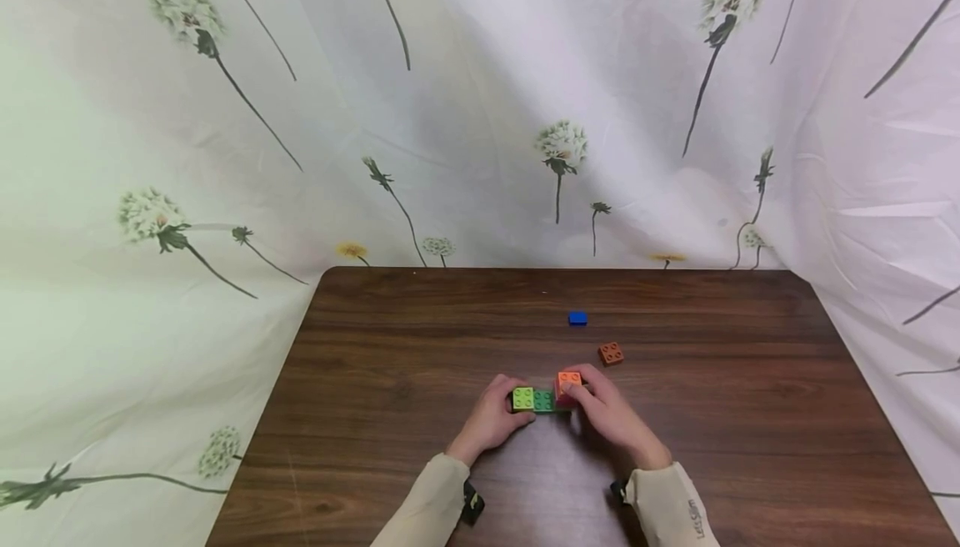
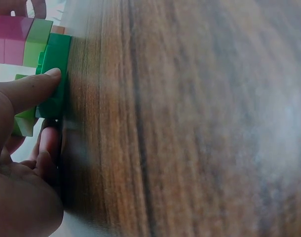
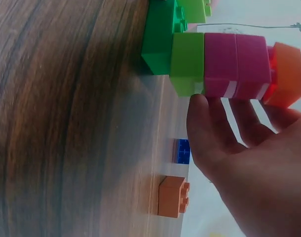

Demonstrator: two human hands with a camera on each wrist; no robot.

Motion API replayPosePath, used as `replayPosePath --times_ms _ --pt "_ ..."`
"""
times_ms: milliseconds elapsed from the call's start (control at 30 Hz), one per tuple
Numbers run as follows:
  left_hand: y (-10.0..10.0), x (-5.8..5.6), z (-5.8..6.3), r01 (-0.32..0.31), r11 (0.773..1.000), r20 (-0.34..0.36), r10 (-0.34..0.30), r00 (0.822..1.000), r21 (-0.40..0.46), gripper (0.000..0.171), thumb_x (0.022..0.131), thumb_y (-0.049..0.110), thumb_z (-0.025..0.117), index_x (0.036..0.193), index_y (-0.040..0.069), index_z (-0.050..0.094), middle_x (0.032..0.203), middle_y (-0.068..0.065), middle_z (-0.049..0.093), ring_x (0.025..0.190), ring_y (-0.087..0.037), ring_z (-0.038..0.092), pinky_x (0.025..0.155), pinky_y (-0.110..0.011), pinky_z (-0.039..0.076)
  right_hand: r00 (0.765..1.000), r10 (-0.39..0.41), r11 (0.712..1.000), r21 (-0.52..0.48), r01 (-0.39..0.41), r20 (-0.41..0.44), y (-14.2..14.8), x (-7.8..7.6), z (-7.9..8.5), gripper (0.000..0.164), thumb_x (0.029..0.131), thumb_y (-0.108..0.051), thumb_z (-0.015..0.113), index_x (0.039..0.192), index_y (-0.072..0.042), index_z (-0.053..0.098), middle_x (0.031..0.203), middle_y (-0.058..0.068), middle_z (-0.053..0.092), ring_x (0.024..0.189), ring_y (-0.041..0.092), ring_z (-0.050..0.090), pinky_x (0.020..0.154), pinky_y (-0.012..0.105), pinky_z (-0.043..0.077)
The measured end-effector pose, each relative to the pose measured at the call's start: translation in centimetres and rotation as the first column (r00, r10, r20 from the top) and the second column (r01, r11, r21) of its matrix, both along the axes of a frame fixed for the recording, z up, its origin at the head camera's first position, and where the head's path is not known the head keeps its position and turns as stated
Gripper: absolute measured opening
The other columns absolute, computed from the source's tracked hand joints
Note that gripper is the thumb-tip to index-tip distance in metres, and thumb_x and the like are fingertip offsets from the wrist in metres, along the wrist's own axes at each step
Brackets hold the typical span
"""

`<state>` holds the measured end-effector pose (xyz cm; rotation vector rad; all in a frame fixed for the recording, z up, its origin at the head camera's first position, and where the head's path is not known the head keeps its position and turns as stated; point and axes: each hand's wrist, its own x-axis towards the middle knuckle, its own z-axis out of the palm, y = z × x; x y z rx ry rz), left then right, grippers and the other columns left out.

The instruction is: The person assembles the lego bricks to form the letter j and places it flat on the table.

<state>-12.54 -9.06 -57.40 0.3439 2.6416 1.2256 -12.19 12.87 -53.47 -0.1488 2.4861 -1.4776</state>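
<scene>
A long dark green toy building brick lies on the table. On its left end sits a light green brick. At its right end a stack rises: a light green brick, two magenta bricks above it, and an orange brick on top. The orange brick looks slightly tilted against the upper magenta one. My left hand grips the dark green brick's left end, thumb on the near side. My right hand holds the orange brick, thumb on its near side, with other fingers alongside the stack.
Behind the right hand, a brown brick rests on the wooden table. Farther back lies a small blue brick. A white dandelion-print cloth hangs behind the table's far edge.
</scene>
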Motion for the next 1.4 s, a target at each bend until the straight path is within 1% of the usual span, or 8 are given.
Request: replayPosePath --times_ms 167,400,600,733,1033,1200,1300,1400 --pt "0.06 0.06 0.06 -0.004 1.000 -0.001 0.004 1.000 0.005 0.035 0.079 0.019 0.079 0.111 0.014 0.065 0.101 0.001 0.055 0.089 -0.010 0.052 0.079 -0.027 0.044 0.999 -0.038 0.999 -0.002 0.039 0.017 -0.14 -0.01 0.03 0.020 0.101 -0.020 0.047 0.112 -0.015 0.062 0.106 0.002 0.061 0.098 0.016 0.052 0.091 0.037 0.042" --pt "0.07 0.13 0.18 -0.004 1.000 -0.004 0.004 1.000 0.010 0.037 0.079 0.018 0.080 0.112 0.012 0.065 0.103 0.001 0.056 0.091 -0.011 0.053 0.081 -0.028 0.044 0.995 -0.083 0.996 -0.035 0.085 0.049 -0.23 0.26 0.04 0.023 0.101 -0.023 0.046 0.114 -0.018 0.063 0.107 0.002 0.062 0.098 0.017 0.053 0.091 0.036 0.041" --pt "0.00 0.04 0.34 -0.007 1.000 0.002 0.007 1.000 0.001 0.038 0.079 0.018 0.079 0.114 0.012 0.064 0.104 0.001 0.056 0.093 -0.011 0.053 0.082 -0.028 0.045 0.991 -0.134 0.991 -0.027 0.134 0.005 -0.25 0.46 -0.33 0.023 0.101 -0.024 0.047 0.112 -0.016 0.065 0.100 0.003 0.063 0.091 0.016 0.053 0.084 0.035 0.042" --pt "-0.01 0.02 0.30 -0.003 1.000 0.000 0.003 1.000 -0.002 0.038 0.079 0.019 0.079 0.113 0.012 0.064 0.104 0.000 0.056 0.092 -0.012 0.053 0.081 -0.029 0.045 0.989 -0.150 0.988 -0.027 0.150 -0.006 -0.27 0.49 -0.64 0.022 0.100 -0.024 0.049 0.111 -0.017 0.066 0.101 0.002 0.064 0.092 0.016 0.054 0.086 0.035 0.042" --pt "0.14 0.03 0.12 -0.005 1.000 -0.005 0.005 1.000 -0.011 0.037 0.079 0.019 0.080 0.112 0.012 0.065 0.102 0.001 0.055 0.091 -0.011 0.052 0.080 -0.027 0.044 0.991 -0.113 0.992 -0.054 0.117 0.068 -0.09 0.31 -0.48 0.026 0.100 -0.030 0.050 0.117 -0.019 0.065 0.109 0.002 0.065 0.100 0.017 0.055 0.094 0.039 0.042" --pt "0.12 0.05 0.18 -0.008 1.000 0.007 0.008 1.000 -0.010 0.037 0.079 0.018 0.080 0.112 0.013 0.065 0.103 0.001 0.055 0.092 -0.011 0.053 0.081 -0.028 0.044 0.992 -0.088 0.994 -0.053 0.093 0.086 -0.15 0.23 -0.40 0.029 0.100 -0.033 0.050 0.120 -0.018 0.064 0.116 0.003 0.064 0.105 0.018 0.055 0.099 0.046 0.042" --pt "0.10 0.04 0.22 -0.010 1.000 0.019 0.010 1.000 -0.006 0.037 0.079 0.018 0.079 0.113 0.013 0.064 0.103 0.001 0.055 0.092 -0.011 0.052 0.081 -0.029 0.044 0.992 -0.090 0.994 -0.056 0.095 0.090 -0.22 0.27 -0.27 0.029 0.100 -0.033 0.050 0.120 -0.018 0.064 0.116 0.003 0.064 0.106 0.019 0.055 0.100 0.049 0.041" --pt "0.08 0.05 0.24 -0.008 1.000 0.022 0.008 1.000 -0.005 0.038 0.079 0.018 0.079 0.114 0.013 0.064 0.104 0.001 0.055 0.092 -0.011 0.053 0.081 -0.029 0.044 0.991 -0.099 0.993 -0.050 0.104 0.093 -0.25 0.28 -0.16 0.026 0.099 -0.032 0.051 0.118 -0.020 0.065 0.112 0.002 0.065 0.104 0.019 0.055 0.098 0.046 0.041"
